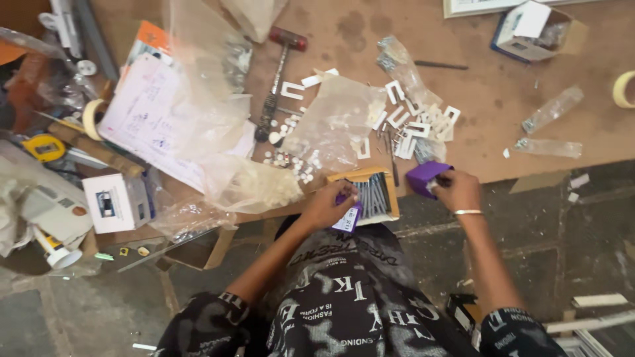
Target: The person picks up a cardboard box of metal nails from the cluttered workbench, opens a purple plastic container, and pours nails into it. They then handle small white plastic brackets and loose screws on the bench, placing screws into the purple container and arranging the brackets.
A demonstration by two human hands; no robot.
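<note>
Purple box lid (425,177) was held in the right hand (458,190), its grip closed around it. Left hand (329,205) pinched the purple flap of the screw box (372,194), which rested at the surface (503,132) edge.

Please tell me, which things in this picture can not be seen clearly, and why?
- Head view: the left hand covers most of the purple piece under it, so its grip is unclear.
- Head view: the right hand hides one end of the purple box.
- Head view: parts inside the clear plastic bags are blurred.
- Head view: the tape roll is cut by the right edge.
</note>
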